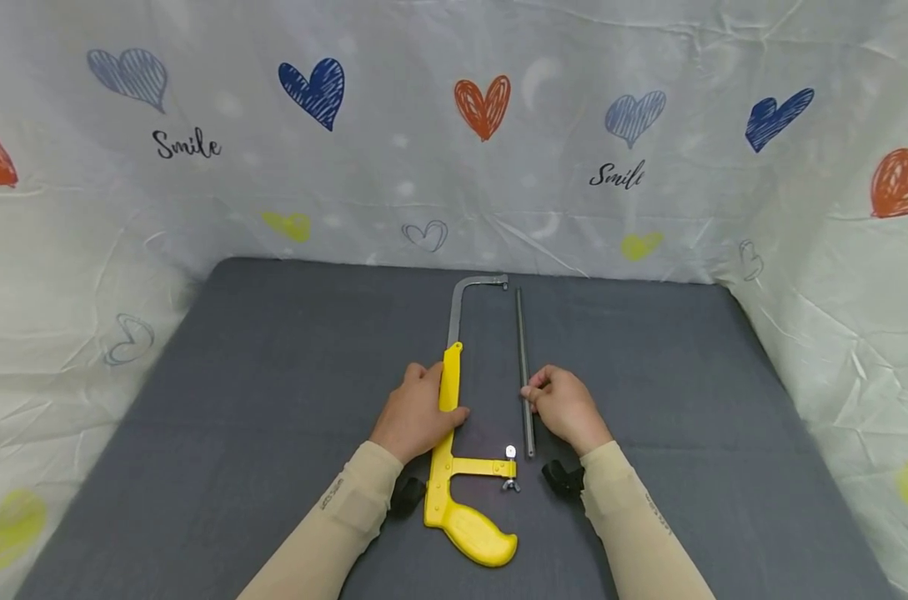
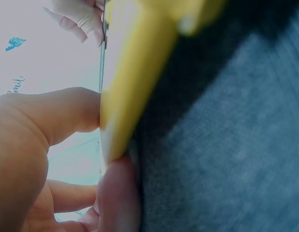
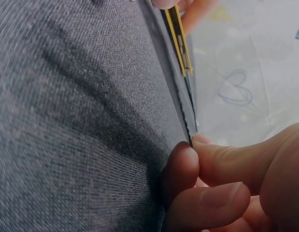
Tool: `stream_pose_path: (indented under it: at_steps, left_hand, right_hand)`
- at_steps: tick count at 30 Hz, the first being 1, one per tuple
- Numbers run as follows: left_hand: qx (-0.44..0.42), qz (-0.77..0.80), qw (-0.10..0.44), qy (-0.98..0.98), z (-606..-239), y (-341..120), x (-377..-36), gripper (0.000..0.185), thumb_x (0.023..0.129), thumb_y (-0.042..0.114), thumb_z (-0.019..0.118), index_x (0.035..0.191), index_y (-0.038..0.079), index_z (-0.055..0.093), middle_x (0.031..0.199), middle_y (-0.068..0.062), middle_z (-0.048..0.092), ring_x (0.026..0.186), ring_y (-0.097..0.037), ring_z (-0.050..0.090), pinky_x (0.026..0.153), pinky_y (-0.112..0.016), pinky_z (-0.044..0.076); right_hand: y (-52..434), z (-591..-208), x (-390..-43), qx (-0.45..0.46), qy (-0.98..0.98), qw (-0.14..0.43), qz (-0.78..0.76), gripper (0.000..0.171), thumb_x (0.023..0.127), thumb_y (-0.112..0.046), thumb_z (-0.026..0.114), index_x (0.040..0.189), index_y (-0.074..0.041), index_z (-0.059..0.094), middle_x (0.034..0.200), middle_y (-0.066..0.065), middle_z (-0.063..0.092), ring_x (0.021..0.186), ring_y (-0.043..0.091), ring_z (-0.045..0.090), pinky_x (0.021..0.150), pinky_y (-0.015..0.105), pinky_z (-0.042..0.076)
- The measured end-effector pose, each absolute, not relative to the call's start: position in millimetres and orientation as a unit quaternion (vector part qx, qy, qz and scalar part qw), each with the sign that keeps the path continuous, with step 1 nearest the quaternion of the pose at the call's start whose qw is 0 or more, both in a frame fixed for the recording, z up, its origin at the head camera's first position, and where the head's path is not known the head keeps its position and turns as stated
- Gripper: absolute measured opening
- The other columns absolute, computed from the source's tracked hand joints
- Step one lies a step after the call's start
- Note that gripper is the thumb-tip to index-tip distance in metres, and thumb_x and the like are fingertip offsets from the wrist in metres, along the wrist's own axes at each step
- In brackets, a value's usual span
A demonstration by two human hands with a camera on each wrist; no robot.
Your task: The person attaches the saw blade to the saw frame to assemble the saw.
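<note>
A yellow hacksaw frame [image 1: 450,379] lies on the grey cloth, its yellow handle [image 1: 478,535] toward me and its bent metal end [image 1: 457,308] away. My left hand [image 1: 411,414] grips the yellow bar, thumb on one side and fingers on the other. To the right of the frame, a loose grey hacksaw blade [image 1: 522,342] lies nearly parallel to it. My right hand [image 1: 569,408] pinches this blade between thumb and fingertips below its middle. Teeth show along the blade [image 3: 180,104] in the right wrist view. A wing nut [image 1: 510,485] sits on the frame's short crossbar.
The grey cloth-covered table [image 1: 311,333] reaches back to a white curtain [image 1: 393,108] printed with hearts and words. More curtain hangs on both sides. Black wrist straps show under both sleeves [image 1: 326,525].
</note>
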State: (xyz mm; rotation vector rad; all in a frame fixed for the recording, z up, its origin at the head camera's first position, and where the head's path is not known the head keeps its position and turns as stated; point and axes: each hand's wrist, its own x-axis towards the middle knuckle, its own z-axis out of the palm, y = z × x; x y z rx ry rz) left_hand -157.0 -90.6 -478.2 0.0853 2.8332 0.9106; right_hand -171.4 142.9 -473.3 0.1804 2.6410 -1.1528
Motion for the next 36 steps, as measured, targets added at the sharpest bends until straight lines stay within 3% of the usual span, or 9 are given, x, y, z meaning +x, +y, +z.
stream_pose_path:
  at_steps: [20, 30, 36]
  left_hand:
    - [0.023, 0.305, 0.075, 0.949, -480.3, -89.1, -156.3, 0.082, 0.095, 0.035, 0.084, 0.161, 0.003, 0.048, 0.137, -0.022, 0.056, 0.089, -0.027, 0.066, 0.087, -0.043, 0.063]
    - [0.022, 0.311, 0.078, 0.947, -482.4, -87.8, -154.3, 0.082, 0.095, 0.035, 0.084, 0.162, 0.003, 0.048, 0.138, -0.021, 0.056, 0.091, -0.027, 0.067, 0.089, -0.044, 0.063]
    - [0.02, 0.306, 0.076, 0.949, -480.3, -89.4, -155.9, 0.082, 0.095, 0.035, 0.084, 0.162, 0.004, 0.048, 0.138, -0.021, 0.056, 0.091, -0.027, 0.067, 0.089, -0.044, 0.063]
  right_hand:
    - [135.0, -476.4, -169.6, 0.028, 0.9, 0.115, -0.42, 0.015, 0.108, -0.024, 0.067, 0.106, -0.01, 0.068, 0.085, 0.005, 0.069, 0.069, 0.02, 0.054, 0.063, 0.033, 0.04]
    - [134.7, -479.1, -168.1, 0.031, 0.9, 0.113, -0.42, 0.015, 0.107, -0.024, 0.069, 0.107, -0.009, 0.069, 0.085, 0.005, 0.072, 0.073, 0.018, 0.06, 0.067, 0.032, 0.043]
    - [132.8, -478.2, -170.6, 0.03, 0.899, 0.106, -0.424, 0.015, 0.107, -0.023, 0.069, 0.107, -0.008, 0.07, 0.083, 0.005, 0.071, 0.07, 0.019, 0.057, 0.065, 0.032, 0.042]
